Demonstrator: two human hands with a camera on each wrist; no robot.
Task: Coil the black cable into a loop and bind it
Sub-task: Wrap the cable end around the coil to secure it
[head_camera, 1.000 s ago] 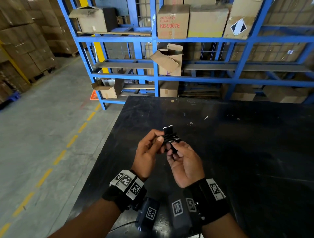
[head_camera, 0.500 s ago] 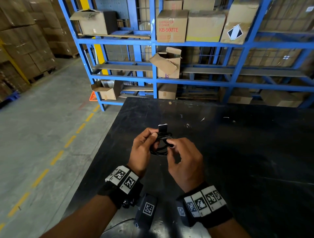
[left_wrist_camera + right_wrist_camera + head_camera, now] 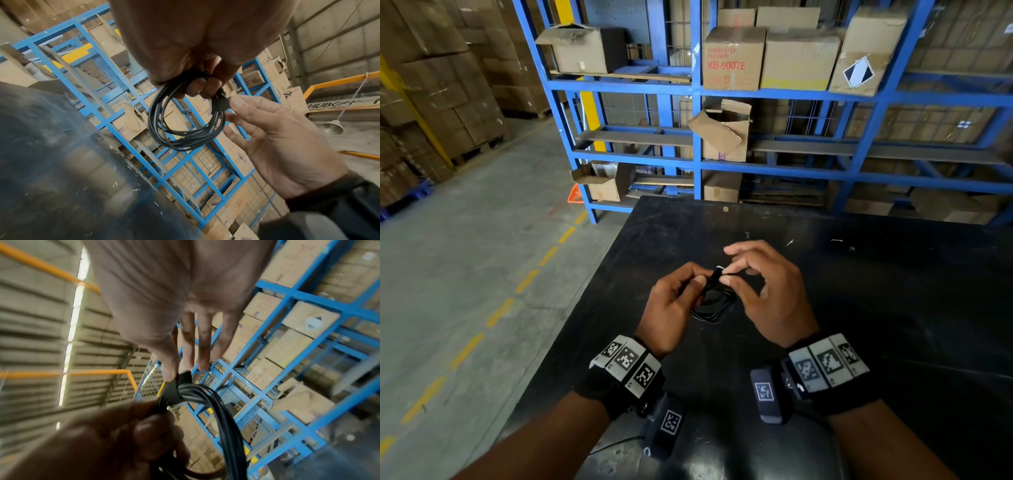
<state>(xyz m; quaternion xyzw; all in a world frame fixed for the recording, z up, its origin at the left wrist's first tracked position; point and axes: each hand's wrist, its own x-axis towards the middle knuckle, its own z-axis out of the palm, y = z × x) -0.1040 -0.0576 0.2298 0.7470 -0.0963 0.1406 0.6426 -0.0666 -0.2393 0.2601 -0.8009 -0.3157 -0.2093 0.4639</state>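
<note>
strap [image 3: 717, 274] now folded down, right hand [image 3: 767, 294] pinching it

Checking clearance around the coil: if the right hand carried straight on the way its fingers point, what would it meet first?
Probably the left hand. The right hand points leftward, pinching the black strap on the cable coil, which the left hand grips right beside it. Depth is unclear.

Daylight fills the warehouse evenly and the head view is sharp, though its wide lens bows the blue racking [image 3: 702, 102] at the edges. The black table [image 3: 893, 308] swallows detail and throws little shadow. The left wrist view smears the table's near edge; the right wrist view streaks the wall with motion blur.
</note>
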